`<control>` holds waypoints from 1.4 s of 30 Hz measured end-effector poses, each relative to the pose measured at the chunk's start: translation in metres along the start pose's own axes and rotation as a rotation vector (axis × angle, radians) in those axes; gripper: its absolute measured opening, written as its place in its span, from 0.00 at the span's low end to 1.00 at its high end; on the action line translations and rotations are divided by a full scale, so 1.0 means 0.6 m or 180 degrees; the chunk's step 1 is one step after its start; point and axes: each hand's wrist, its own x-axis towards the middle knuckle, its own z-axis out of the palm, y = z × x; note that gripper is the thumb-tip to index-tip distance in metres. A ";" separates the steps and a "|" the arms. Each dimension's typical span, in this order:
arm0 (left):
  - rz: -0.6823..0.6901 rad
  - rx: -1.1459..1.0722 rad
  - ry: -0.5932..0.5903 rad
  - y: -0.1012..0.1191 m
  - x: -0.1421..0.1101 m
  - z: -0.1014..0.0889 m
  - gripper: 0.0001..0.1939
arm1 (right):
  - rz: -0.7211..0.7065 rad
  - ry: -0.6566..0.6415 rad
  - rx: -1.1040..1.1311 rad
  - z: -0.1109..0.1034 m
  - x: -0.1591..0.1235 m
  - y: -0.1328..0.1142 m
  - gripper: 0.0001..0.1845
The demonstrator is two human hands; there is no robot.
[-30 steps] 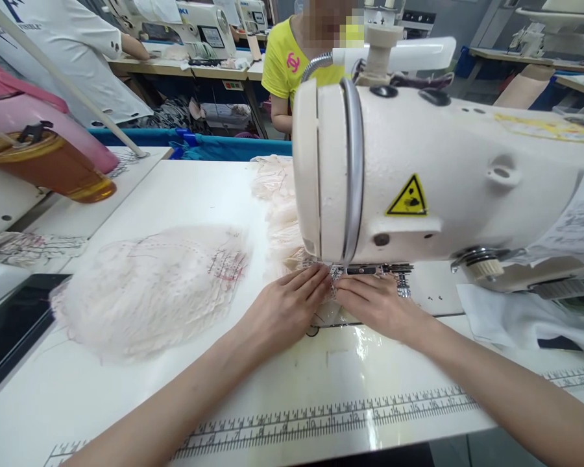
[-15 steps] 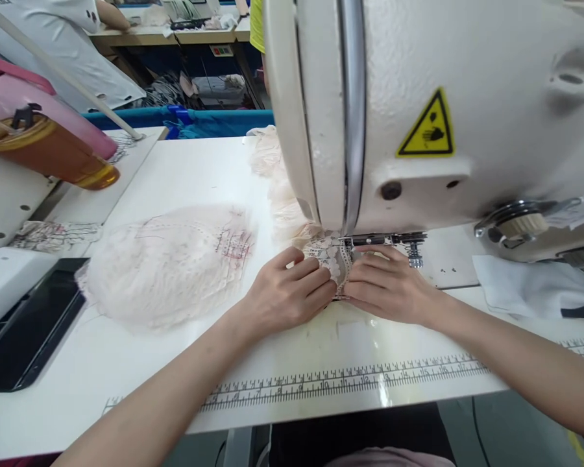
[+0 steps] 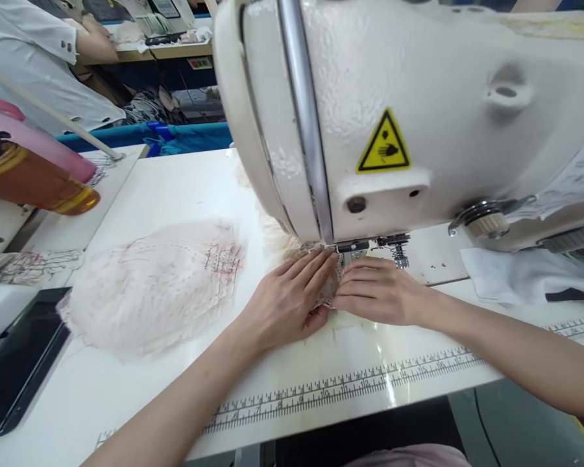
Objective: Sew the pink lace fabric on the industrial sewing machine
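A piece of pale lace fabric (image 3: pixel 327 288) lies at the needle area of a white sewing machine (image 3: pixel 448 71). My left hand (image 3: pixel 287 301) rests flat on it, fingers stretched forward toward the presser foot. On the right edge of the lace, my right hand (image 3: pixel 382 292) has its fingers pressed together, the tips against the fabric beside the foot. The needle is hidden behind the machine head. More of the peach fabric (image 3: pixel 272 237) extends behind and left of the head. A separate sheer, pale pink fabric piece (image 3: pixel 150 292) with reddish threads lies to the left.
A ruler strip (image 3: pixel 345 389) runs along the table's front edge. At left are a black phone-like device (image 3: pixel 22 363), an amber cup (image 3: pixel 39 181) and a pink bottle (image 3: pixel 48 143). White cloth (image 3: pixel 506 275) lies at right. A person in white (image 3: pixel 24 58) sits beyond.
My left hand has gone from curled fingers at the lace to lying flat with fingers extended farther forward. The right hand stays at the lace edge. The view has shifted slightly right.
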 end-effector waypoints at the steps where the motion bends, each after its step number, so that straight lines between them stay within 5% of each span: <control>1: -0.0004 0.0027 0.0024 -0.001 0.000 0.001 0.30 | -0.0002 0.0018 0.0010 0.001 0.000 0.000 0.09; 42: -0.0047 0.0314 -0.0099 -0.003 0.005 0.002 0.28 | 0.0219 0.0264 -0.0498 -0.012 0.008 0.004 0.11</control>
